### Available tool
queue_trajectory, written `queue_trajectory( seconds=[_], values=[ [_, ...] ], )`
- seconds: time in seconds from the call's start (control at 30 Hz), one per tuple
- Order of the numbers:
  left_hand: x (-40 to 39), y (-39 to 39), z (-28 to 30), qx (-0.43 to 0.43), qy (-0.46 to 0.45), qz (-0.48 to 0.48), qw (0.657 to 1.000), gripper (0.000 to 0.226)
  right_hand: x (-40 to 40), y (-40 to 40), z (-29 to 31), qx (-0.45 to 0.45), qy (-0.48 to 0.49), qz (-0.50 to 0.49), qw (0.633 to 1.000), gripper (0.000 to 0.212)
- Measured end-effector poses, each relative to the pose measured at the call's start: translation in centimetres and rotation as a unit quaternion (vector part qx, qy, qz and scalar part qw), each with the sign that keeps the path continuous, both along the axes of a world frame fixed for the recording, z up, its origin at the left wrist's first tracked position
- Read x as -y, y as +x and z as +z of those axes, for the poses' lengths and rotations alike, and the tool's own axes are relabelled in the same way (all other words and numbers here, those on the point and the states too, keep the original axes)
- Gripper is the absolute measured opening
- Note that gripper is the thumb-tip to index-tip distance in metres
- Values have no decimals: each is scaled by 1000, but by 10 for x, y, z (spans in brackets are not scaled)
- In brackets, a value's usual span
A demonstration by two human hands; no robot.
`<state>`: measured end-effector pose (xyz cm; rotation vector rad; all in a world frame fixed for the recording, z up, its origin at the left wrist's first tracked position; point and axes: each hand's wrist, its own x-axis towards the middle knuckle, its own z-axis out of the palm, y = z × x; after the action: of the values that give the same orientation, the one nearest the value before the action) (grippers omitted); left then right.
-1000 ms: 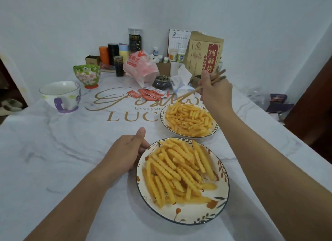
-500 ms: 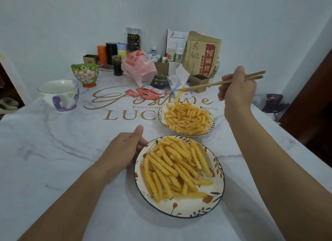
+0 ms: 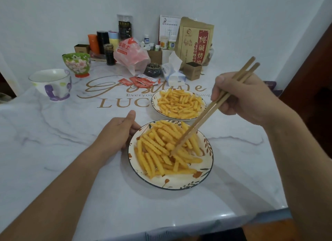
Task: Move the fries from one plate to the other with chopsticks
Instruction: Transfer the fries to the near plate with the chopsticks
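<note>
Where sachets [image 3: 142, 81] lie, mug [image 3: 52, 83] stands apart.

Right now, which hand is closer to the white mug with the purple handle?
Left. The left hand grips the near plate's left rim, on the white mug's side of the table. The right hand holds the chopsticks beyond both plates, farther off.

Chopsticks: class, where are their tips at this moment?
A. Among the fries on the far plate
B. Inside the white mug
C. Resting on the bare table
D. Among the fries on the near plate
D: the chopsticks, held by the right hand, slant down so their tips sit among the fries on the near plate, whose rim the left hand holds.
</note>
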<state>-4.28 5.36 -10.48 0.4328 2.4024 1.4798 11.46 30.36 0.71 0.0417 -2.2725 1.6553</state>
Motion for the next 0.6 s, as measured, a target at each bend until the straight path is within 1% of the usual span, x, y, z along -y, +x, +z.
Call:
queue_trajectory(
  seconds=[0.1,0.17,0.27,0.33,0.4,0.43,0.5,0.53,0.6],
  values=[
    [-1,-1,0,-2,-5,0,1000,63,6,0,-2,18,23,22,999,39],
    [-1,-1,0,0,0,-3,1000,63,6,-2,-3,13,15,7,1000,43],
    [0,-2,-1,-1,-1,-5,1000,64,-3,-7,-3,-31,-77,-79,993,51],
    [0,-2,-1,0,0,-8,1000,64,-13,-14,-6,-66,-148,-145,976,53],
    [0,-3,-2,2,4,-11,1000,63,-24,-23,-12,-99,-193,-220,951,53],
    [0,-3,-2,3,5,-12,1000,63,-30,-27,-17,-112,-200,-264,937,52],
    [-1,-4,-3,3,2,-9,1000,63,-38,-36,-29,-123,-184,-337,915,46],
    [-1,-4,-2,4,1,-7,1000,63,-39,-40,-35,-119,-168,-357,911,42],
    [-1,-3,-1,7,4,-6,1000,63,-38,-48,-47,-112,-139,-363,915,40]
  ],
)
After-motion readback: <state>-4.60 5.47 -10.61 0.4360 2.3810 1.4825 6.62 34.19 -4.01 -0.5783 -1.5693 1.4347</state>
